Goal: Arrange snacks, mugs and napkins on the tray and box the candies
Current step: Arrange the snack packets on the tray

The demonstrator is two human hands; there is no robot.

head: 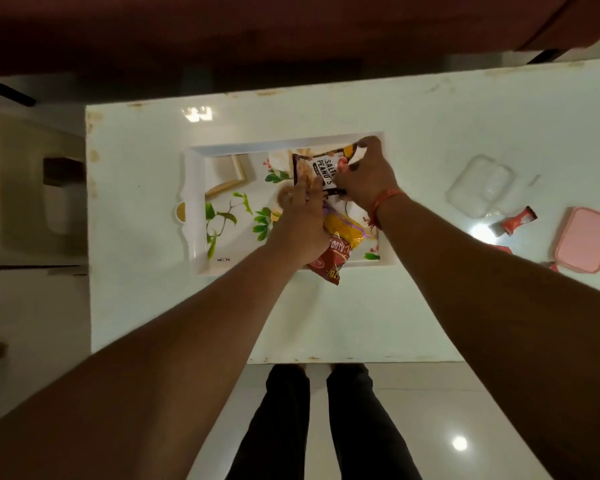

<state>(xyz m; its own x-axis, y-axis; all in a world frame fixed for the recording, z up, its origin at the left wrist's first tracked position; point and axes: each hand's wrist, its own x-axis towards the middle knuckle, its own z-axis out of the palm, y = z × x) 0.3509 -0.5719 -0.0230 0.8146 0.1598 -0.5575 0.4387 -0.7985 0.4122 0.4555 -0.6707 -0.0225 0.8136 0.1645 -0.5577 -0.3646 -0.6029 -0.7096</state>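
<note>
While both arms reach to the tray (194, 174) at frame centre | right hand (364, 174) pinches the far end of the salted peanuts packet (317, 168), fingers closed on it | left hand (303, 220) lies flat, fingers extended, touching that packet and covering the red-yellow snack bag (340, 244) | candies (518, 221) lie at right by the pink lid (586, 239).

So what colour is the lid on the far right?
Pink lid, seen in the head view.

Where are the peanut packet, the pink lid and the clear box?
peanut packet (321, 171): head view, on its printed front.
pink lid (584, 239): head view, on its flat top.
clear box (478, 185): head view, on its middle.
</note>
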